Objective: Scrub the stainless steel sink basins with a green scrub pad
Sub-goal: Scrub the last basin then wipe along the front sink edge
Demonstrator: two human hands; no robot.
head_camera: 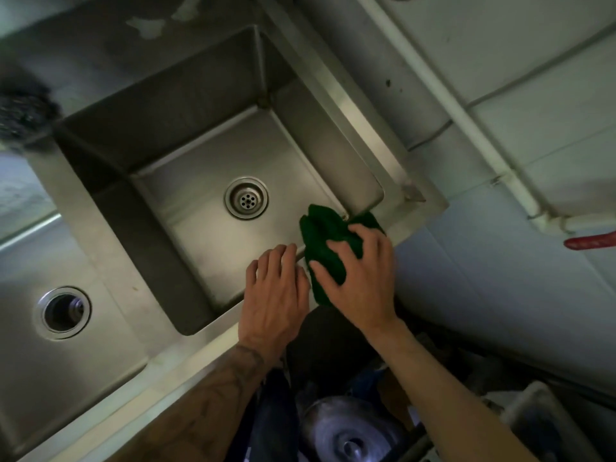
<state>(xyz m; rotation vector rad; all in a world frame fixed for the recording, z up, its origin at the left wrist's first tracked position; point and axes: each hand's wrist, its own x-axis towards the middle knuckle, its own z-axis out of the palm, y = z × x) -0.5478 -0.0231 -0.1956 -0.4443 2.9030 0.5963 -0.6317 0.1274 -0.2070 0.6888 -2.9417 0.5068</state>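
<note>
Head view, from the person outward. A tattooed left forearm (216, 395) and a bare right forearm (450, 395) reach up from the lower edge; between them, below the counter, lies a round grey metal vessel (350, 435), blurred. The left hand (275, 291) rests flat on the front rim of the sink, fingers close together and nearly straight, tips at the basin edge, holding nothing; the right hand (363, 278), just beside it, grips a bunched dark-green scrub pad (320, 228) with bent, spread fingers and thumb. The pad lies over the front right corner of the rim, its far end hanging into the rectangular stainless steel basin (200, 145); a round perforated steel drain (246, 197) sits mid-floor, near the pad but apart from it. A second steel basin (83, 361) with an open drain hole (62, 311) adjoins on the left; a dark wiry scourer (23, 108) sits at the far left; a white pipe (466, 111) runs along the pale wall; a red object (590, 241) enters at the right edge.
</note>
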